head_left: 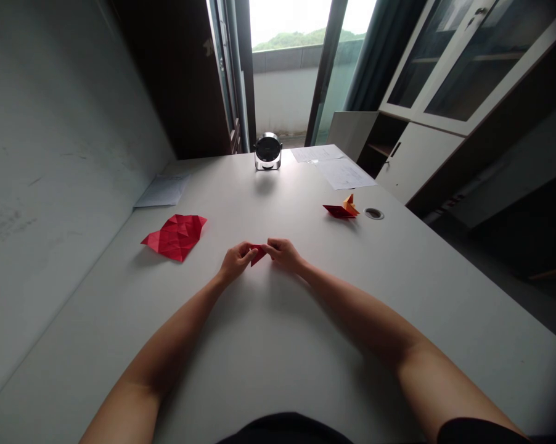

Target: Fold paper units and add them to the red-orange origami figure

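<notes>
Between my two hands is a small folded piece of red paper (257, 254), its lower end tapering to a point. My left hand (236, 259) pinches its left side, thumb on the near face. From the other side my right hand (282, 251) grips the upper right edge, fingers curled in. Both hands are just above or on the white table; I cannot tell which. A creased, unfolded sheet of red paper (176, 238) lies to the left. Over to the right sits a folded red and orange paper figure (344, 208).
A round black and silver device (267, 152) stands at the table's (278, 345) far edge. Printed papers (345, 173) lie at the back right, near a round cable hole (373, 213). Another paper stack (163, 190) lies by the left wall.
</notes>
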